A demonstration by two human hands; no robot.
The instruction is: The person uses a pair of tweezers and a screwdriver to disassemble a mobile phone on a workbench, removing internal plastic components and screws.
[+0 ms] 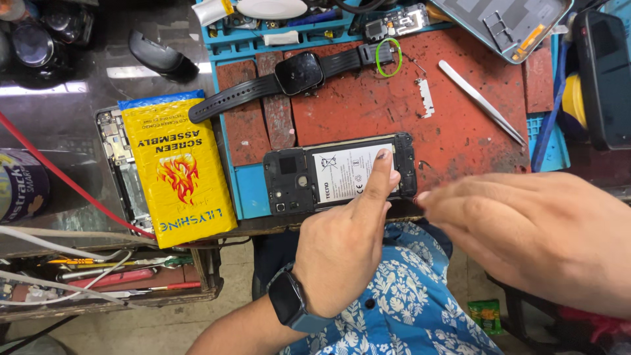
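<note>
Down at the bench: an opened phone (340,172) lies back-up on the red work mat (368,108), its cover off and the white-labelled battery (350,172) exposed in the middle of the frame. The left hand (342,246), smartwatch on the wrist, comes in from 6 o'clock with the index finger (380,176) stretched out and pressed flat on the battery's right half while the other fingers curl loosely under, grasping nothing; it looks like a hold-down that pins the phone against the mat. The right hand (532,233) sweeps in from 3 o'clock, motion-blurred, fingers extended and close together, their tips at the phone's lower right corner; whether they pinch anything I cannot tell.

At 12 o'clock from the phone a black smartwatch (299,73) lies stretched out with its strap flat, a green ring (388,57) at one end. At 2 o'clock, metal tweezers (482,102) rest on the mat, well apart from both hands. At 9 o'clock a yellow padded parts packet (177,167) lies half over another stripped phone frame (118,171), parked off the mat. At the top right corner sits a pale blue phone back shell (506,23), inner side up
</note>
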